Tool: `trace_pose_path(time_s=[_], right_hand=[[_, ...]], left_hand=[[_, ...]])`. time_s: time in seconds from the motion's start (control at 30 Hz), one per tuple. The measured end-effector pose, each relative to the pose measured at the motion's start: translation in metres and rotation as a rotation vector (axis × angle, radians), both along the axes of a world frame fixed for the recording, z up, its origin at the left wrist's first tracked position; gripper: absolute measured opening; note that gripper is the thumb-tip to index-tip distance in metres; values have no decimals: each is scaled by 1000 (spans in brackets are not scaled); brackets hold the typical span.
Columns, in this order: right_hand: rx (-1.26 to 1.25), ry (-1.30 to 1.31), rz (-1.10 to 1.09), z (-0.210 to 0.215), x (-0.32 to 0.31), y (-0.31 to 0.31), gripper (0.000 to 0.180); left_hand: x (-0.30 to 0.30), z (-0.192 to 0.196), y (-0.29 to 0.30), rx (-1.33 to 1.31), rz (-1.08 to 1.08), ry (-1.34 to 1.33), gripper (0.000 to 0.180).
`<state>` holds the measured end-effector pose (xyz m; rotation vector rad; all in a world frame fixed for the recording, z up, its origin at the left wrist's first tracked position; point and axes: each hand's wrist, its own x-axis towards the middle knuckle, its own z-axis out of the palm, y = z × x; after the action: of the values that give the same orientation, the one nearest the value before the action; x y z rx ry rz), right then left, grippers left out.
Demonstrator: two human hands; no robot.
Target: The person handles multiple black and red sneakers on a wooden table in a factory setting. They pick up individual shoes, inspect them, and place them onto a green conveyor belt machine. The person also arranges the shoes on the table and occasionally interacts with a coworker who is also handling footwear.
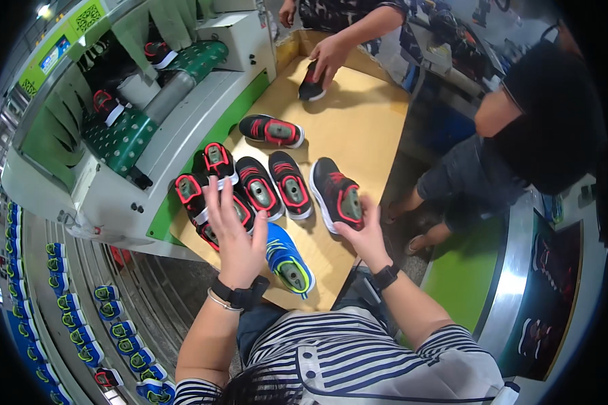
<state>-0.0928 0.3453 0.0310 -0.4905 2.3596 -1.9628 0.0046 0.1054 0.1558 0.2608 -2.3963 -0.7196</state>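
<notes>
In the head view, the right hand (pixel 363 236) is closed on the heel end of a black-and-red shoe (pixel 327 182), its thumb on the near side of the heel and its fingers round the outer side. The toe points away beyond the grip, and the white sole (pixel 321 206) shows along the left edge; whether the shoe is raised or partly resting on the wooden table (pixel 348 125) cannot be told. A grey-green form (pixel 349 201) fills the opening just ahead of the thumb, so the shoe should handle as a stiff body, probably heavier than an empty one, with its weight reaching forward of the hand. The upper looks like soft fabric, easy enough to mark, and the rubbery sole should not slip much. The heel looks a sound place to hold, with the red-edged collar backed by the form; pinching the laces or tongue would seem less steady. Left of the grip lie two more black-and-red shoes side by side, and nearer the body a blue shoe (pixel 285 253) with a yellow-green collar. Farther left, the left hand (pixel 235 236) is spread and grips nothing visible, just over a cluster of dark shoes; contact there is unclear. Well beyond the grip, a co-worker's hand (pixel 330 57) holds another dark shoe (pixel 311 86).
</notes>
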Motion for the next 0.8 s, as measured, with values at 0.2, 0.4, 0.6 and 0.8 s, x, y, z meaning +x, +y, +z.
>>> trace_pose_path(time_s=[0.2,0.4,0.6,0.8], right_hand=[[-204,-121,-31,15,5,-17,71],[96,357,110,99,31,-24,64],[-366,145,40,84,-10,-24,54],[59,90,175,48,-28,-73,64]], left_hand=[[-29,-20,54,628,-391,-268,85],[-58,2,83,1438,-251,-54,69],[-26,47,7,1526,-209,79,66],[-68,130,-126,459,166,582,68]])
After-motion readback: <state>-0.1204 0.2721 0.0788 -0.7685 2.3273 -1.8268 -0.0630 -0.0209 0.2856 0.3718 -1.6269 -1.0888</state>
